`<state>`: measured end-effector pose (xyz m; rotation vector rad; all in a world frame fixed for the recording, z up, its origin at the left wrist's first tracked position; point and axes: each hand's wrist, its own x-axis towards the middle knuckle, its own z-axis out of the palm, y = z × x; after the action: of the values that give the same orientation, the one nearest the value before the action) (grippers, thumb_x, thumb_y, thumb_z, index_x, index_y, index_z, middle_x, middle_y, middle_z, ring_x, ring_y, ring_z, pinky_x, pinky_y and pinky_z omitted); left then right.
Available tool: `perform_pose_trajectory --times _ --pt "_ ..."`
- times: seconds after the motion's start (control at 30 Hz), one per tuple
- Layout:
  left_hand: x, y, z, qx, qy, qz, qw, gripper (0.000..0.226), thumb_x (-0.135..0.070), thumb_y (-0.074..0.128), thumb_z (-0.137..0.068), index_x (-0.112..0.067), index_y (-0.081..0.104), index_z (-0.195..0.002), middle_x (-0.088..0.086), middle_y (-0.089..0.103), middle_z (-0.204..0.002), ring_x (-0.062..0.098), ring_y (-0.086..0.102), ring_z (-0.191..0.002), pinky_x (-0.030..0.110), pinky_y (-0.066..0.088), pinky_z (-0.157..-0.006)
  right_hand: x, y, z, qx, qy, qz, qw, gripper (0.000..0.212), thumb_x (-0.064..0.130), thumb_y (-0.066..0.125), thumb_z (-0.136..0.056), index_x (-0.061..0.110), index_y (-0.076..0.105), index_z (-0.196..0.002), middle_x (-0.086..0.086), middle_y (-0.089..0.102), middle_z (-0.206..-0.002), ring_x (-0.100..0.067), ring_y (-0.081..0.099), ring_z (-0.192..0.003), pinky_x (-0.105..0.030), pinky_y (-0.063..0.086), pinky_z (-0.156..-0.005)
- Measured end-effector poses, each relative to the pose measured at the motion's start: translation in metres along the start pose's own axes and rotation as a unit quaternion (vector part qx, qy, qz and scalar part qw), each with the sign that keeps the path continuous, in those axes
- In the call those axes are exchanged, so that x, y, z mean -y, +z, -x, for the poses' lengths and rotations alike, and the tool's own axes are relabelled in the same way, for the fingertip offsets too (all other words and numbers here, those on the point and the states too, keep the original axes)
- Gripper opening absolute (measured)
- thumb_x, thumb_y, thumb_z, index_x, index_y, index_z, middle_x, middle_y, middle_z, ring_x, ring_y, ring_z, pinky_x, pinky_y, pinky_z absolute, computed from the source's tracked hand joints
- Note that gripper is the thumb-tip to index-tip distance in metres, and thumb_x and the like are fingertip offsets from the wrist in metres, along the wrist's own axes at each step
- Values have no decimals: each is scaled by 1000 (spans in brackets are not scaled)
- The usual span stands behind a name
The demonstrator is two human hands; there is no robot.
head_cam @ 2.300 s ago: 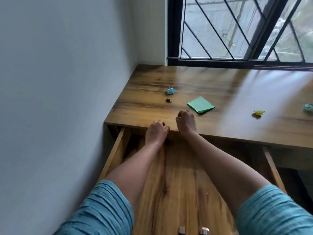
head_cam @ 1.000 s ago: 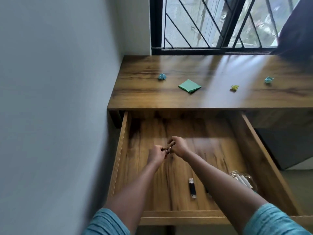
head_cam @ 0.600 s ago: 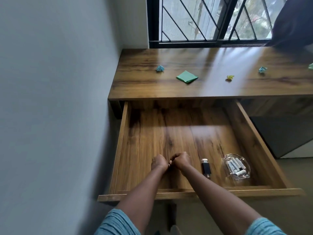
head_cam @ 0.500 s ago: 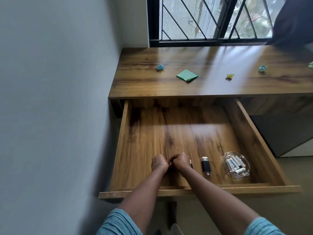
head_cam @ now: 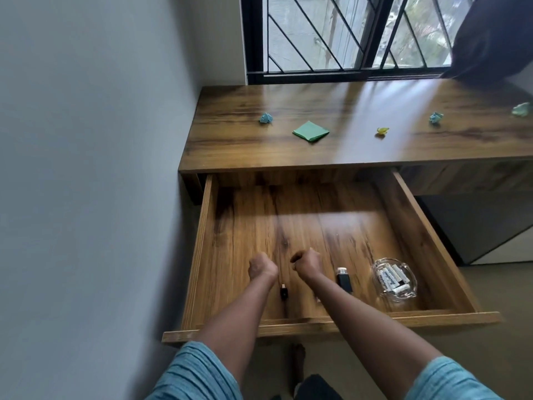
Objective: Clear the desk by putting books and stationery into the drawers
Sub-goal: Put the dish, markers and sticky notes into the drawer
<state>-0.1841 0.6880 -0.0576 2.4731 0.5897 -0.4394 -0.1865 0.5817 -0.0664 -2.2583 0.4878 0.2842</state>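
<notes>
hands split apart vs half a sec ago: left hand [head_cam: 261, 268] & right hand [head_cam: 307, 262] both curled, nothing visible in them. small black stick [head_cam: 284, 293] now lies in drawer [head_cam: 427, 241] btwn forearms, so it's stowed. green note pad [head_cam: 311, 131] + paper scraps [head_cam: 266, 118] are on desk [head_cam: 375, 153].

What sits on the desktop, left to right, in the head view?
In order: first blue paper ball → green paper pad → yellow paper ball → second blue paper ball → pale green paper ball.

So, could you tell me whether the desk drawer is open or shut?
Open: the drawer is pulled far out from under the desk, its floor exposed, a glass dish and black USB stick inside.
</notes>
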Motion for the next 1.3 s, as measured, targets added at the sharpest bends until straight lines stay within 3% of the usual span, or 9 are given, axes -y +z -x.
perform_pose_trajectory --times 0.1,0.23,0.37,0.5,0.7,0.9,0.97,1.07,1.3 --pt "-33 -21 -21 -30 21 47 998 15 -12 50 -96 -7 63 -102 10 66 -100 14 60 -77 22 50 -62 24 -35 -23 -50 -14 -23 998 14 4 53 -92 1 65 -99 -9 65 -98 -15 63 -90 -21 51 -77" --pt "-98 -57 -58 -40 64 135 988 20 -9 54 -93 -7 70 -106 12 67 -112 23 64 -104 28 53 -86 65 -86 -68 -107 -46 -9 993 24 2 48 -93 4 72 -98 -9 66 -98 -17 60 -87 -23 47 -72" --pt "-165 -85 -89 -16 91 154 984 34 -7 47 -95 -6 59 -126 14 59 -129 26 57 -118 29 47 -98 97 -127 -124 -144 -67 -35 987 22 5 53 -90 8 73 -100 -13 68 -108 -28 64 -100 -33 53 -87" --pt "-232 -95 -127 -24 104 168 980 38 -9 41 -98 -8 49 -135 12 54 -135 24 57 -117 32 48 -96 125 -162 -186 -148 -84 -48 984 22 10 60 -90 4 68 -109 -16 64 -115 -27 61 -106 -32 50 -93" --pt "-299 -93 -189 -16 149 66 986 44 -7 41 -94 -6 43 -139 15 47 -141 30 45 -129 34 39 -104 157 -182 -284 -130 42 -142 980 34 17 62 -88 -2 62 -116 -20 62 -121 -34 61 -109 -34 51 -91" --pt "-317 -88 -228 33 122 22 992 62 -15 44 -94 -8 17 -150 13 23 -155 30 24 -142 37 22 -117 175 -172 -322 -76 142 -221 962 38 22 67 -86 -2 60 -115 -17 65 -113 -33 68 -87 -43 59 -72" --pt "-317 -86 -236 35 130 12 991 64 -15 40 -96 -7 9 -152 11 15 -159 28 15 -146 35 13 -118 173 -170 -328 -91 148 -195 965 37 23 66 -86 1 61 -115 -15 65 -115 -33 68 -95 -39 58 -79" --pt "-317 -83 -244 40 145 9 989 61 -12 36 -97 -9 11 -152 10 18 -158 27 15 -146 31 13 -117 174 -167 -334 -110 143 -149 972 33 19 59 -90 5 60 -120 -12 63 -122 -30 61 -112 -31 49 -88" --pt "-302 -85 -237 42 150 62 986 55 -14 42 -97 -9 25 -149 11 30 -154 26 30 -141 33 26 -116 167 -161 -326 -117 128 -109 979 31 8 43 -95 1 54 -123 -16 58 -127 -33 56 -117 -33 46 -93"
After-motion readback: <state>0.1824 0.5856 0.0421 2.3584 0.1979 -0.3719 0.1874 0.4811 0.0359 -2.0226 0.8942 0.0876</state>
